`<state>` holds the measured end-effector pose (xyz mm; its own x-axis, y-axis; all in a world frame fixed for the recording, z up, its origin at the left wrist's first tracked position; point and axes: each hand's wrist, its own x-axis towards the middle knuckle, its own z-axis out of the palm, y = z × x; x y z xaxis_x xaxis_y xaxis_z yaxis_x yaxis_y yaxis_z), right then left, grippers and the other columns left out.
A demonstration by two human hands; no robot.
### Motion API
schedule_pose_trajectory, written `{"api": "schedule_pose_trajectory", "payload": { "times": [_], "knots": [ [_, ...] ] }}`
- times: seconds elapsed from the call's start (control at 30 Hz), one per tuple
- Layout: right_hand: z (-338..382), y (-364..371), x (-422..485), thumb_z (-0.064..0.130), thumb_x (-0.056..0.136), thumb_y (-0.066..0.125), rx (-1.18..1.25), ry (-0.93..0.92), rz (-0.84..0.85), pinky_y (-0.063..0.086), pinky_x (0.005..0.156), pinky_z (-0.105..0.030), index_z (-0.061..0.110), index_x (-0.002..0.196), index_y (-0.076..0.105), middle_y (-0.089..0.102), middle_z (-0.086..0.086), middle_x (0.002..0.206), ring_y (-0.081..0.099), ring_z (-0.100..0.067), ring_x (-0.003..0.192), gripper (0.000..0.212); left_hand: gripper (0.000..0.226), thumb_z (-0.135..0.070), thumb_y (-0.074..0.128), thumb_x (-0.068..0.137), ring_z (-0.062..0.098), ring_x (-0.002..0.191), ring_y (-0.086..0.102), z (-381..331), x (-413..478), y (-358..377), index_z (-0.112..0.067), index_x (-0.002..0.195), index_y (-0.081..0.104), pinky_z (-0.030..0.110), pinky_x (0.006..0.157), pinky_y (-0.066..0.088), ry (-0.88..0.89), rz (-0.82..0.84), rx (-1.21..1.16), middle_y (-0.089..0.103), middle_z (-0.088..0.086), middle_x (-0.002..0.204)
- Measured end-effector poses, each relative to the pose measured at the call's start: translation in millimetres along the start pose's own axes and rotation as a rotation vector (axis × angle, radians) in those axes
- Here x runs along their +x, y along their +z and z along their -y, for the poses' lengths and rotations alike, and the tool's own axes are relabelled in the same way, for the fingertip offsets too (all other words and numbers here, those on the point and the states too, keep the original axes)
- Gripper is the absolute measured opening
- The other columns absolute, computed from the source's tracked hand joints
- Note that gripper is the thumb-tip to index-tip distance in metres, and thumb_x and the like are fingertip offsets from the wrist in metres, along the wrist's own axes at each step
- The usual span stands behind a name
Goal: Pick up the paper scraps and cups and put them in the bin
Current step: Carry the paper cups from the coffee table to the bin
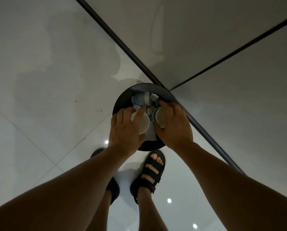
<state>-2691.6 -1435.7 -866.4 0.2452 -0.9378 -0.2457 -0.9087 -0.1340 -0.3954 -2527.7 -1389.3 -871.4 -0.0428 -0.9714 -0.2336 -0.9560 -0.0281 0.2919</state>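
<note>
Left hand (125, 129) grips a white cup (144, 124), right hand (175, 126) a second cup (159, 116), over the black bin (121, 101); they hide its 6 o'clock half. Paper scraps (140, 99) lie inside at 12 o'clock. Open floor (56, 114) at 9, dark wall strip (211, 138) near the rim at 3.

Indoor corner, home or office unclear: glossy pale floor tiles (39, 114) dotted with reflected lights (169, 200), plain walls (206, 30), dark skirting (122, 45), round black bin (122, 99)
</note>
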Motion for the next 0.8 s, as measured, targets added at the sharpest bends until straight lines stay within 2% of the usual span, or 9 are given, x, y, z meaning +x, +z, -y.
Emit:
{"api": "schedule_pose_trajectory", "payload": {
  "times": [0.07, 0.1, 0.17, 0.27, 0.47, 0.53, 0.7, 0.73, 0.8],
  "knots": [
    [-4, 12, 3, 0.034, 0.080, 0.074, -0.092, -0.055, -0.011, 0.038, 0.106, -0.048, 0.016, 0.143, 0.043, 0.047, -0.014, 0.141, 0.042, -0.037, 0.132, 0.073, 0.088, -0.048, 0.076, 0.065, 0.035, 0.119, 0.046, 2, 3, 10, -0.018, 0.140, 0.040, 0.045, 0.094, 0.041, 0.019, -0.028, 0.024, 0.049, 0.016, 0.128],
    [-6, 17, 3, 0.037, 0.082, 0.070, -0.135, -0.062, 0.022, 0.027, 0.113, -0.050, 0.018, 0.148, 0.036, 0.037, -0.014, 0.151, 0.029, -0.036, 0.141, 0.077, 0.090, -0.051, 0.072, 0.066, 0.037, 0.126, 0.042, 4, 5, 15, -0.017, 0.142, 0.036, 0.048, 0.098, 0.039, 0.033, -0.023, 0.048, 0.045, 0.018, 0.135],
    [-13, 27, 4, 0.042, 0.085, 0.064, -0.198, -0.073, 0.090, 0.006, 0.117, -0.052, 0.023, 0.155, 0.017, 0.014, -0.011, 0.162, 0.002, -0.033, 0.150, 0.086, 0.099, -0.058, 0.065, 0.068, 0.040, 0.139, 0.027, 8, 6, 24, -0.016, 0.147, 0.025, 0.055, 0.106, 0.030, 0.055, 0.006, 0.099, 0.031, 0.020, 0.149],
    [-18, 35, 4, 0.043, 0.086, 0.061, -0.243, -0.073, 0.132, -0.001, 0.118, -0.054, 0.024, 0.157, 0.003, -0.002, -0.008, 0.164, -0.014, -0.030, 0.149, 0.094, 0.108, -0.066, 0.062, 0.069, 0.040, 0.145, 0.012, 13, 7, 30, -0.017, 0.151, 0.012, 0.059, 0.110, 0.022, 0.053, 0.040, 0.120, 0.016, 0.020, 0.157],
    [-5, 12, 0, 0.043, 0.081, 0.066, -0.143, -0.035, 0.191, -0.004, 0.116, -0.051, 0.027, 0.156, 0.001, -0.003, -0.007, 0.164, -0.015, -0.027, 0.149, 0.100, 0.104, -0.073, 0.050, 0.071, 0.040, 0.144, 0.014, 10, 1, 7, -0.020, 0.151, 0.011, 0.062, 0.107, 0.024, 0.055, 0.082, 0.120, 0.016, 0.019, 0.157],
    [3, -7, -11, 0.046, 0.082, 0.065, -0.129, -0.032, 0.213, -0.001, 0.119, -0.053, 0.028, 0.155, 0.001, -0.004, -0.007, 0.164, -0.017, -0.026, 0.149, 0.099, 0.103, -0.075, 0.048, 0.073, 0.039, 0.144, 0.013, 5, -3, -14, -0.020, 0.151, 0.010, 0.063, 0.106, 0.025, 0.029, 0.107, 0.126, 0.016, 0.018, 0.157],
    [29, -68, -46, 0.050, 0.084, 0.061, -0.081, 0.015, 0.257, 0.012, 0.119, -0.057, 0.028, 0.153, 0.005, -0.003, -0.004, 0.164, -0.015, -0.026, 0.149, 0.092, 0.099, -0.066, 0.058, 0.074, 0.038, 0.143, 0.018, -13, -14, -91, -0.019, 0.149, 0.014, 0.061, 0.106, 0.032, -0.070, 0.179, 0.053, 0.024, 0.014, 0.154],
    [36, -81, -53, 0.051, 0.084, 0.061, -0.074, 0.035, 0.263, 0.012, 0.119, -0.056, 0.029, 0.153, 0.003, -0.003, -0.003, 0.164, -0.015, -0.026, 0.149, 0.093, 0.096, -0.066, 0.056, 0.075, 0.037, 0.143, 0.018, -18, -18, -108, -0.019, 0.149, 0.016, 0.059, 0.108, 0.031, -0.073, 0.190, 0.060, 0.024, 0.013, 0.154],
    [52, -111, -71, 0.053, 0.084, 0.060, -0.047, 0.103, 0.258, 0.000, 0.120, -0.052, 0.033, 0.152, -0.006, -0.010, -0.001, 0.163, -0.023, -0.023, 0.147, 0.096, 0.092, -0.067, 0.051, 0.078, 0.034, 0.144, 0.017, -30, -29, -145, -0.020, 0.149, 0.018, 0.056, 0.109, 0.029, -0.031, 0.196, 0.079, 0.024, 0.009, 0.155]
  ]
}}
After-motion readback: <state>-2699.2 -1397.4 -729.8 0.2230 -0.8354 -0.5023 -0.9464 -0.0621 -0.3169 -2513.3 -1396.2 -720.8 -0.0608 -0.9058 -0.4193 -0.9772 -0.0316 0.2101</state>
